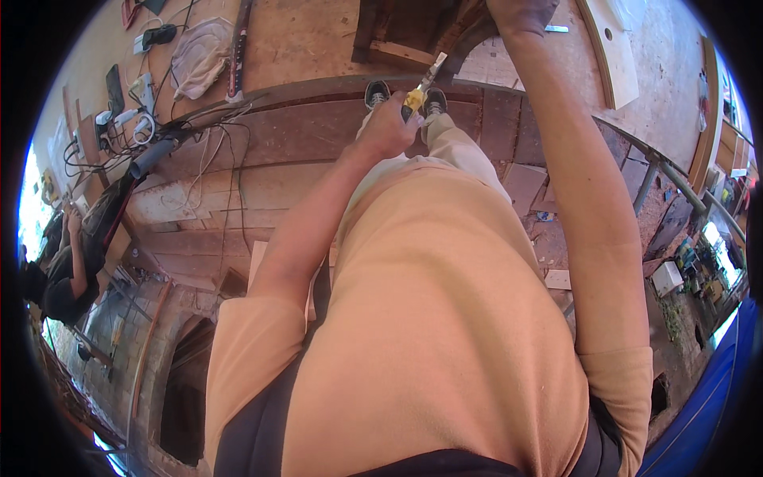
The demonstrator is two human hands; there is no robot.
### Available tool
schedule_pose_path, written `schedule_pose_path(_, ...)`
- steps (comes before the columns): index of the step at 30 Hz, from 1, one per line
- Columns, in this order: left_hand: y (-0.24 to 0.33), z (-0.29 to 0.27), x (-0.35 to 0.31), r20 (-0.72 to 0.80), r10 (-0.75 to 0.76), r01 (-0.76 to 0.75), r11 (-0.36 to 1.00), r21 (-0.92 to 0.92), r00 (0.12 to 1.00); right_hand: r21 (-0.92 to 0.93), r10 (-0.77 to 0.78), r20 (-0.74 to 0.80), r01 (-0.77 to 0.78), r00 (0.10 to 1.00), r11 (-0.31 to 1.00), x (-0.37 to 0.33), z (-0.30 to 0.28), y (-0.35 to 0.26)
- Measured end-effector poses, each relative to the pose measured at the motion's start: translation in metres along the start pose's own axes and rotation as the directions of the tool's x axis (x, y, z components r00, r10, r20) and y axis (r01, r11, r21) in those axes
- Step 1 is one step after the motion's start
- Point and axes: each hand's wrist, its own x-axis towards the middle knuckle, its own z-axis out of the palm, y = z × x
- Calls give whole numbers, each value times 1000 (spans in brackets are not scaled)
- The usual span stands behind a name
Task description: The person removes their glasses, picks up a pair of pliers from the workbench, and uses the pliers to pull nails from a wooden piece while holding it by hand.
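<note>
My left hand is closed round the yellow and black handle of a chisel. Its metal blade points up and away, close to a dark brown wooden frame on the worktable. At the top edge, my right hand is over the right part of that frame. The picture's border cuts off its fingers, so I cannot make out its grip. A small pale strip shows just right of this hand.
On the worktable at left are a crumpled cloth bag, a long dark red bar and tangled cables. A pale board lies at right. Another person works at far left.
</note>
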Motion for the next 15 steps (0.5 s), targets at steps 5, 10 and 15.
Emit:
schedule_pose_path(5, -43, 37, 8, -313, 277, -262, 961, 91, 908, -61, 20, -1, -20, 1000, 998, -5, 10, -4)
schedule_pose_path(10, -25, 17, -17, -217, 66, -92, 990, -111, 974, 89, -21, 16, 19, 1000, 996, -5, 6, 2)
schedule_pose_path(15, 14, -20, -42, -77, -38, 36, 999, -32, 996, -40, 67, 58, -65, 996, 997, -6, 5, -10)
